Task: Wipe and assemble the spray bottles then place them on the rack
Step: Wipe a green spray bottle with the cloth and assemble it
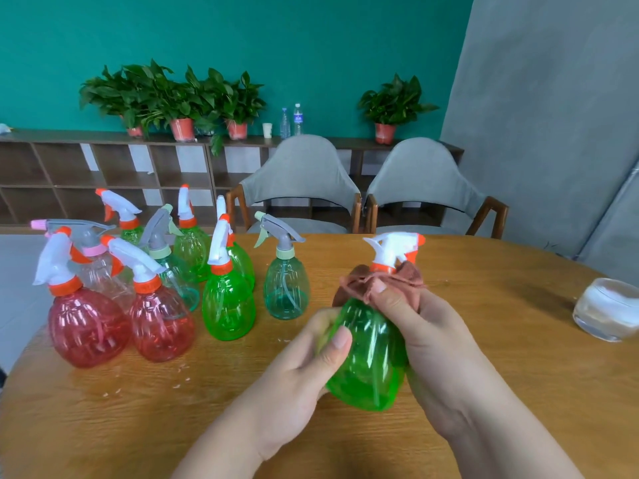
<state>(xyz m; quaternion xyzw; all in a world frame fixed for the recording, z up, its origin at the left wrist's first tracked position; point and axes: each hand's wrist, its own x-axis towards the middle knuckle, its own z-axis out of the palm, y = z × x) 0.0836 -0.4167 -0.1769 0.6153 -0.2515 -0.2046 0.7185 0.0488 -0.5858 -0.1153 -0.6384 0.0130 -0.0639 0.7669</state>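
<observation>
Hands meet on one green bottle, held tilted over the wooden table; whether its base touches the wood is unclear. The left hand grips the lower body of this bottle, thumb laid across the front. The right hand clutches one brownish cloth bunched round the neck, just under the white and orange spray head. To the left of the held bottle stand nine more, all upright with their heads on. These are two red bottles at the front, one clear bottle behind them, four further green bottles and two teal bottles. The nearer teal one stands just left of the cloth. Well to the right of the held bottle sits one glass bowl with something white inside. Beyond the held bottle, across the table, are two grey chairs. Further back, a long low shelf carries four potted plants, two water bottles and one white cup.
</observation>
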